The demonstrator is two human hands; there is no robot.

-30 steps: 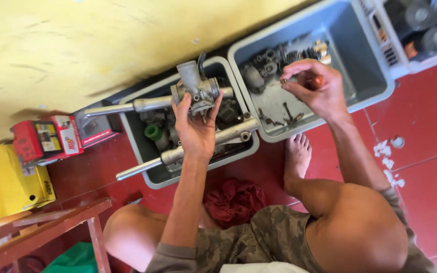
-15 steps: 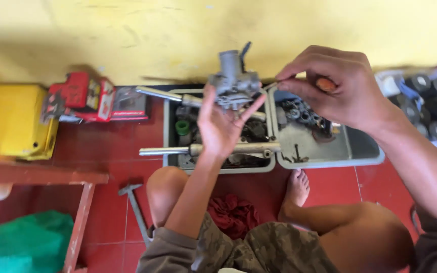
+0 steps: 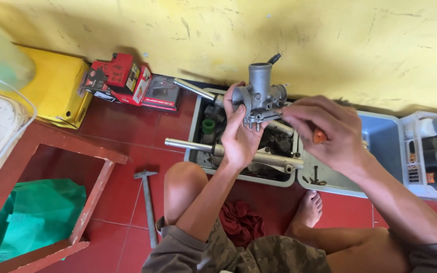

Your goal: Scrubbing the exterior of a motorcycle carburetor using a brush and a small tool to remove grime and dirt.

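Note:
My left hand (image 3: 238,134) holds up a grey metal carburettor (image 3: 260,93) in front of me, fingers wrapped round its left side. My right hand (image 3: 324,134) grips a tool with an orange handle (image 3: 319,135), and its tip reaches the carburettor's lower right side. Both hands hover over a grey plastic bin (image 3: 196,121) that holds metal parts and two long chromed fork tubes (image 3: 190,145).
A second grey bin (image 3: 380,146) and a clear crate (image 3: 421,156) of parts sit at the right. Red boxes (image 3: 122,78) and a yellow box (image 3: 51,88) stand by the yellow wall. A hammer (image 3: 147,202), a red rag (image 3: 241,222) and a wooden frame (image 3: 97,194) lie on the red tiles.
The view has swung and drawn closer. My right hand left the right bin and came to the carburettor with the orange-handled tool. My left hand kept hold of the carburettor.

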